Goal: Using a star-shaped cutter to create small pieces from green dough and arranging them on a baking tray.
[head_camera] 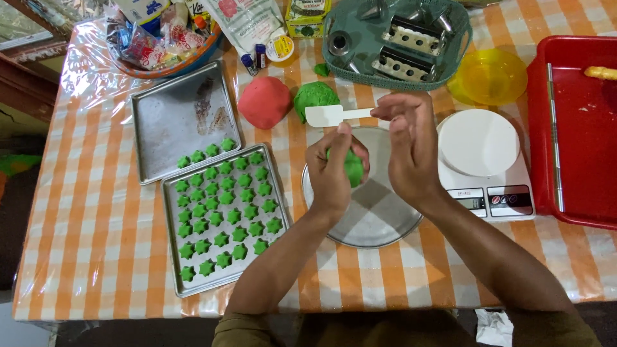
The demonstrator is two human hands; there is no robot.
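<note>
My left hand (331, 170) is closed around a lump of green dough (353, 168) above a round metal plate (373, 222). My right hand (411, 144) sits just right of it and pinches the handle of a small white spatula (331, 115), whose blade points left. Behind the hands lie a red dough ball (265, 101) and a bigger green dough lump (315, 97). To the left, a metal tray (172, 257) is filled with several green star-shaped pieces (222, 205). A second tray (180, 122) behind it holds a few stars at its near edge.
A white kitchen scale (485, 170) stands right of the plate, a red tray (578, 128) at the far right. A yellow bowl (491, 76), a green basket of metal nozzles (398, 38) and a bowl of packets (167, 38) line the back. The tablecloth is orange-checked.
</note>
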